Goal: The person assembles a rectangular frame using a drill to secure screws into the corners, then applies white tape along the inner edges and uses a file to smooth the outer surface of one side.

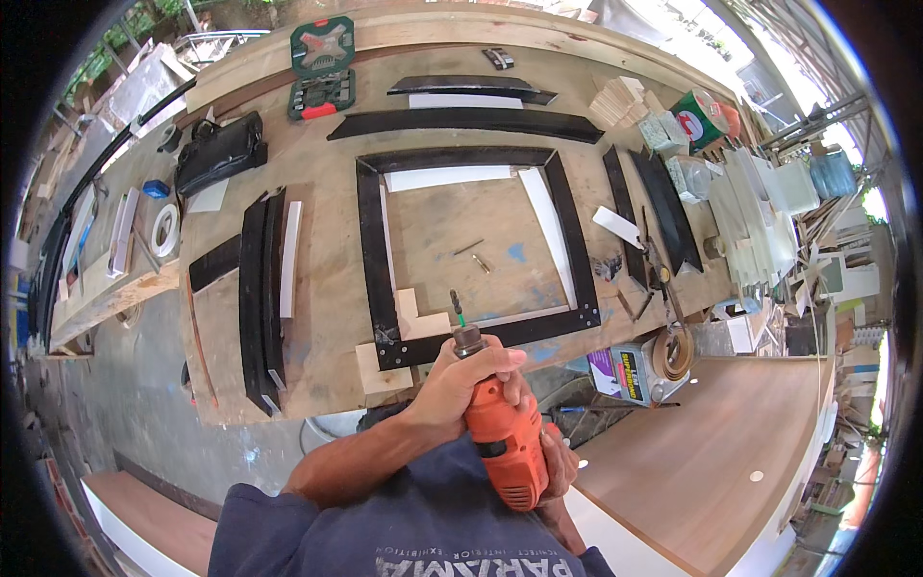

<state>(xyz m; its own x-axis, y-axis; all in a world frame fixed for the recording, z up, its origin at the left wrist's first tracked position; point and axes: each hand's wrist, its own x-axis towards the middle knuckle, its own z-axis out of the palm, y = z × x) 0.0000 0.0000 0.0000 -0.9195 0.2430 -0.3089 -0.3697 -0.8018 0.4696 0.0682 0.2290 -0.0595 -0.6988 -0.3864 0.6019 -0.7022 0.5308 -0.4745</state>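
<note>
head view: left fingers (500, 362) and right fingers (556, 452) wrap orange drill (508, 442) (black frame (375, 240), tool case (318, 112) beyond).

Black bag (221, 154) at left, small blue object (155, 188) near it, green can (702, 119) — upper right, bluish container (833, 175).

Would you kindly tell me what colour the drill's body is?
The drill's body is orange-red, best seen in the head view.

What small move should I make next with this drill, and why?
Perhaps twist the chuck to check its grip: a bit already sits in it, your left hand wraps the front of the orange power drill, and your right hand supports its body.
</note>
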